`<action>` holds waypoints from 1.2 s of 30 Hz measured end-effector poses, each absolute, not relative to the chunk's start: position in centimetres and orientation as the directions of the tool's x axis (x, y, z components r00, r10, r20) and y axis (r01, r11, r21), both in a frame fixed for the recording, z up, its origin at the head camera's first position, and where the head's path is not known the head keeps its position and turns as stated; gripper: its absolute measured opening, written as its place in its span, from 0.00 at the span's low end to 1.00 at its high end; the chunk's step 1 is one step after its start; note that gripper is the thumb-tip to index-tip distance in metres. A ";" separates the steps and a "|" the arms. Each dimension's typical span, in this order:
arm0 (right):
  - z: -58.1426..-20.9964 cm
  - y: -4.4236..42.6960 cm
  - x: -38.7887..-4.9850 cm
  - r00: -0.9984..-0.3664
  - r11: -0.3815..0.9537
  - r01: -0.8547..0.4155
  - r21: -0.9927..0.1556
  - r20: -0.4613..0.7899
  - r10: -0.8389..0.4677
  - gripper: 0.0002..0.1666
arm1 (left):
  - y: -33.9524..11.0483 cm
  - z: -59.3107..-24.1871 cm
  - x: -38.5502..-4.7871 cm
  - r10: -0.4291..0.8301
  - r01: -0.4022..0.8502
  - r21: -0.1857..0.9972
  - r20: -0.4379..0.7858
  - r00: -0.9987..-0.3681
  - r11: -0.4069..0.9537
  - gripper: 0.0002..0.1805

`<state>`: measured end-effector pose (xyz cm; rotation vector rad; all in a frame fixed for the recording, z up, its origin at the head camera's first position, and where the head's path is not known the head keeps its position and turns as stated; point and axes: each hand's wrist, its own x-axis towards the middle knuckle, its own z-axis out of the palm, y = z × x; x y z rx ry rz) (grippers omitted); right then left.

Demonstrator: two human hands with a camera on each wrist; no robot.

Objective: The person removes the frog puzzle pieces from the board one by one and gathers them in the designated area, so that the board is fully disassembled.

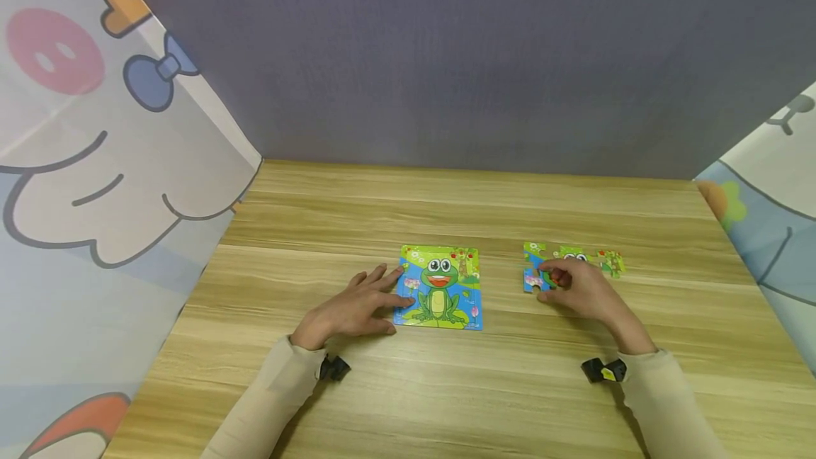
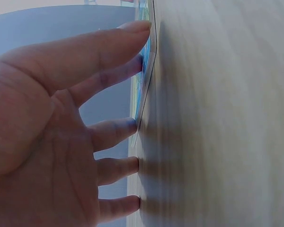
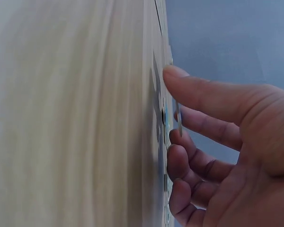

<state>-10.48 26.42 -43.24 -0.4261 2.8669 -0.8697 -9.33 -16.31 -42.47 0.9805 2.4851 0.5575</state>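
A square frog picture board lies on the wooden table in the head view. My left hand is spread over its left side, with straight fingers; some fingertips touch the board and others the table. To the right, my right hand pinches a small jigsaw piece, blue with pink, between thumb and fingers. The right wrist view shows this thin piece edge-on, slightly above the table. Just behind that hand lie several frog jigsaw pieces, partly covered by it.
The wooden table meets a grey upright panel at the back. Cartoon-printed cloth stands along the left side, and more printed cloth along the right. Both wrists carry small black devices.
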 end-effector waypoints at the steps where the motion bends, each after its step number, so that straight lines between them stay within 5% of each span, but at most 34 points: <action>1: -43.3 26.4 -10.5 -0.953 0.796 -0.237 -0.557 -0.027 -0.303 0.26 | -16.3 -42.5 -9.3 0.709 0.545 0.500 -0.225 -0.668 0.673 0.29; 36: -42.7 26.2 -10.9 -0.950 0.785 -0.217 -0.581 -0.062 -0.308 0.28 | -16.3 -42.6 -9.3 0.707 0.550 0.488 -0.228 -0.670 0.678 0.29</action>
